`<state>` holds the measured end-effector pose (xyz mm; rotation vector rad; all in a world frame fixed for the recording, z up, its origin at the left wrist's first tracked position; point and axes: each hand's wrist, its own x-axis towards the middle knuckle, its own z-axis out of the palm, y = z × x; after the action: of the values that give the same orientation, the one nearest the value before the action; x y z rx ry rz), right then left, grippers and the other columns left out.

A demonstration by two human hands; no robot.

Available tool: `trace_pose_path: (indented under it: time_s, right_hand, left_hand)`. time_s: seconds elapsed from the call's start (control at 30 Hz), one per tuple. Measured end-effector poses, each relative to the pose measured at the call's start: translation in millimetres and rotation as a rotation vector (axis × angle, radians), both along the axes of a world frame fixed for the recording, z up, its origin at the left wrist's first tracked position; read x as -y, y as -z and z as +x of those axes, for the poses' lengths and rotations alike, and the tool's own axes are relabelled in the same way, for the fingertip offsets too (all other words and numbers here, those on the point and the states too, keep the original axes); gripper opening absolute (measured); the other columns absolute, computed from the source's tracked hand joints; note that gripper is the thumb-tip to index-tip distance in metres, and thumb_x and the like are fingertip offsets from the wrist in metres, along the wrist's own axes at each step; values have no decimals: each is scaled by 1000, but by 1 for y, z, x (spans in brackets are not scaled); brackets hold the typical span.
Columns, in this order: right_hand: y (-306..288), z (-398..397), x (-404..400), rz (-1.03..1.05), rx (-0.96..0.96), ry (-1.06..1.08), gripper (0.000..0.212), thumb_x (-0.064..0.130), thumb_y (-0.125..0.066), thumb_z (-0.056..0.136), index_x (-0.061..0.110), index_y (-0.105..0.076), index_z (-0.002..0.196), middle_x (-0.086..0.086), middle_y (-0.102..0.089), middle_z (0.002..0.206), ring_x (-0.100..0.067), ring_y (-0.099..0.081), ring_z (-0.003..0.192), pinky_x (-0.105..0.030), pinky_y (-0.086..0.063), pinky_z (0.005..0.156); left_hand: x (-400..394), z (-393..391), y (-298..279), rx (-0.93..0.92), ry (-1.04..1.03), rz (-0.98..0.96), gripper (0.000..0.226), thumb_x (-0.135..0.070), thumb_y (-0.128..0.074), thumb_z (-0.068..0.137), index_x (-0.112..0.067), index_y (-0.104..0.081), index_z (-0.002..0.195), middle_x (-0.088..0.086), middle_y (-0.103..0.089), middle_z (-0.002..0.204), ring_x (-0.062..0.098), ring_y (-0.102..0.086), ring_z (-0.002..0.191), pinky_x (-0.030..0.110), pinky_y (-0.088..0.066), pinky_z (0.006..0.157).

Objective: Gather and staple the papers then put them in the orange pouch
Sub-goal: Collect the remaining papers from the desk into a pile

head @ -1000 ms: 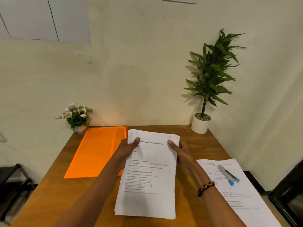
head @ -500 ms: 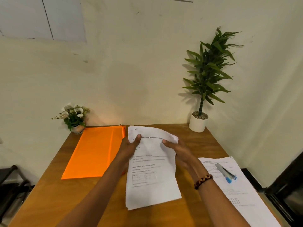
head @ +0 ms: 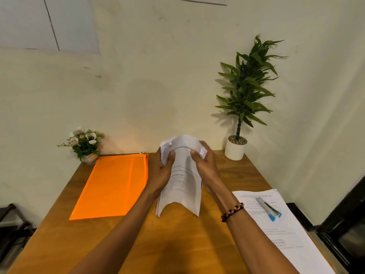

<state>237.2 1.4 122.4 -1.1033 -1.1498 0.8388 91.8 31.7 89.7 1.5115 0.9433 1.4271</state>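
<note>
A stack of printed white papers (head: 181,186) is lifted off the wooden table (head: 177,244) and bowed into an arch. My left hand (head: 161,173) grips its left edge and my right hand (head: 205,167) grips its right edge, thumbs on the front near the top. The orange pouch (head: 114,184) lies flat on the table to the left of the stack. A grey and blue stapler (head: 268,208) rests on another white sheet (head: 286,230) at the right.
A small pot of white flowers (head: 84,144) sits at the table's back left corner. A tall green plant in a white pot (head: 240,123) stands at the back right. A dark stand (head: 11,230) is on the floor to the left.
The stack lay flat under both hands; both hands have gripped its sides, raised it off the table and bent it into a curve.
</note>
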Motion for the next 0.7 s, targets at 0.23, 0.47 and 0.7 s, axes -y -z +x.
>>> trace_pose_path:
  time_s: [0.23,0.47,0.7]
  right_hand:
    - [40,-7,1,-127,31,39,20,17,-54,104,26,-55,122,3,-68,109,-16,-67,104,-35,-60,84]
    - [53,10,-10,-196,163,149,28,31,-59,102,15,-61,124,-3,-71,111,-22,-70,104,-44,-61,85]
    - [74,31,-11,-295,-303,219,26,14,-60,102,20,-51,125,-6,-66,120,-24,-65,107,-46,-56,93]
  left_hand:
    - [-4,-4,33,10,33,-164,38,-38,-57,100,-13,-59,128,5,-74,106,19,-74,94,29,-62,72]
    - [-13,-25,24,-28,-18,-193,34,-40,-67,93,-13,-69,113,3,-77,100,16,-75,89,40,-63,76]
    - [-8,-49,63,-157,-344,-374,65,-65,-81,68,-21,-67,114,-3,-70,107,14,-67,91,33,-57,70]
